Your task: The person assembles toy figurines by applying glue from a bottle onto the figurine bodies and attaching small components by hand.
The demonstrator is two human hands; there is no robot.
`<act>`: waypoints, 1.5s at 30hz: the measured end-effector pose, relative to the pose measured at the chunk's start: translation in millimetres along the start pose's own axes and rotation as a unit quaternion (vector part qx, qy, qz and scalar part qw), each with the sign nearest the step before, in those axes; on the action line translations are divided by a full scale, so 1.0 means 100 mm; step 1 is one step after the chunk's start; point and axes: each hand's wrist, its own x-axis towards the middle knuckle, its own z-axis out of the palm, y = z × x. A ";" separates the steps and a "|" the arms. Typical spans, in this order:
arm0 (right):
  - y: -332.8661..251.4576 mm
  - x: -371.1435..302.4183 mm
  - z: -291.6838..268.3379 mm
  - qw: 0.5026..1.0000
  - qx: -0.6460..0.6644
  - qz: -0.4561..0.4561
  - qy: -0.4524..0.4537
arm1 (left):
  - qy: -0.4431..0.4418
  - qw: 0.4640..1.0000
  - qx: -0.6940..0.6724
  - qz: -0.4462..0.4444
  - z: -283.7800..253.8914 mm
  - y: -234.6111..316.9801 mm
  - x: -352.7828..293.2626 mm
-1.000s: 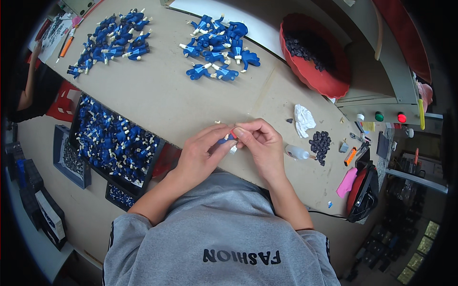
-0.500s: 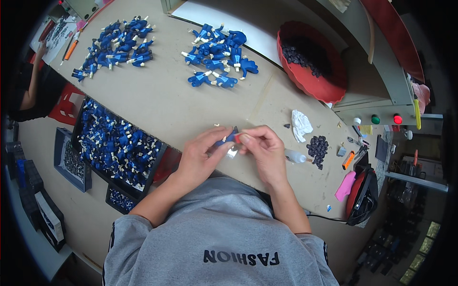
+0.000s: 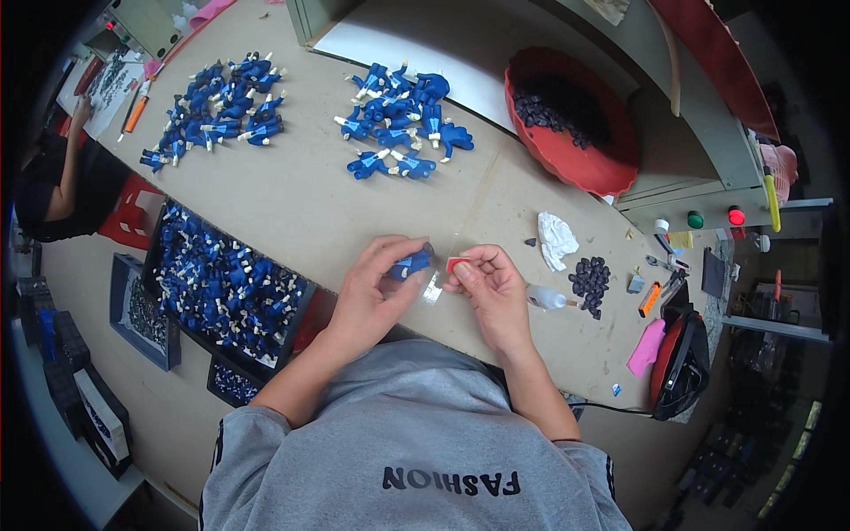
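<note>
My left hand (image 3: 370,285) is closed around a small blue toy figure (image 3: 410,265) with a dark end, partly covered by the fingers. To its right, my right hand (image 3: 494,292) pinches a small flat red piece (image 3: 456,264) with a pale edge between thumb and forefinger. A short gap separates the red piece from the figure. Below that gap, a shiny clear strip (image 3: 432,292) lies near the table edge. Beside my right hand is a translucent bottle (image 3: 547,296) on its side, its tip pointing at a pile of small dark pieces (image 3: 591,283).
Blue figure parts lie in two groups (image 3: 221,115) (image 3: 398,124) across the table. A black crate (image 3: 292,327) full of them stands left. Back right are a red bowl (image 3: 611,168) of dark pieces and crumpled white tissue (image 3: 556,241). Another person's arm (image 3: 69,173) shows far left.
My hands have drawn apart. The red piece, which was against the blue figure, is now off to its right in my right hand. The whole view has shifted slightly.
</note>
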 end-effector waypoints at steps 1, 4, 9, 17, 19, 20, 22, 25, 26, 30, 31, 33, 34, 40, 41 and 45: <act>0.01 0.00 -0.02 1.000 0.011 -0.002 -0.006 | -0.014 1.000 0.018 0.004 -0.01 0.00 0.00; 0.00 0.00 -0.01 0.999 0.026 -0.009 -0.019 | -0.023 0.995 -0.064 -0.074 -0.01 -0.06 -0.01; 0.02 0.03 -0.02 0.999 0.033 -0.026 -0.026 | 0.003 0.997 -0.063 -0.040 0.02 -0.04 0.02; -0.04 0.04 0.09 0.999 0.012 0.002 -0.032 | 0.029 0.999 -0.016 -0.012 0.05 -0.05 0.02; -0.04 0.09 0.16 0.999 -0.009 -0.010 -0.040 | 0.039 0.999 -0.011 -0.006 0.06 -0.06 0.02; -0.04 0.11 0.19 0.998 -0.031 -0.021 -0.048 | 0.037 0.999 -0.011 -0.007 0.07 -0.06 0.02; -0.03 0.14 0.26 0.998 -0.021 -0.028 -0.048 | 0.035 0.999 0.004 -0.014 0.07 -0.06 0.02; -0.01 0.12 0.25 0.998 -0.011 -0.034 -0.055 | 0.003 0.999 -0.044 -0.027 0.01 -0.12 0.02; -0.01 0.12 0.22 0.998 -0.014 -0.034 -0.059 | 0.002 0.999 -0.042 -0.025 -0.02 -0.10 0.03; 0.01 0.07 0.13 0.998 -0.054 -0.032 -0.033 | -0.009 0.981 -0.160 -0.108 -0.06 -0.04 0.02; 0.03 0.08 0.09 0.998 -0.046 -0.030 -0.038 | -0.005 0.983 -0.158 -0.092 -0.05 -0.04 0.01; 0.01 0.09 0.09 0.998 -0.040 -0.030 -0.044 | -0.001 0.985 -0.150 -0.082 -0.03 -0.05 0.01; 0.00 0.10 0.12 0.997 -0.042 -0.034 -0.047 | 0.002 0.987 -0.142 -0.076 -0.02 -0.06 0.01; -0.01 0.12 0.33 0.998 -0.015 -0.037 -0.055 | -0.002 0.993 -0.108 -0.052 -0.03 -0.09 0.01; 0.01 0.11 0.30 0.997 -0.011 -0.038 -0.063 | 0.000 0.993 -0.108 -0.052 -0.04 -0.10 0.01; 0.05 0.08 0.14 0.998 -0.040 -0.039 -0.040 | 0.007 0.986 -0.144 -0.089 -0.04 -0.12 0.02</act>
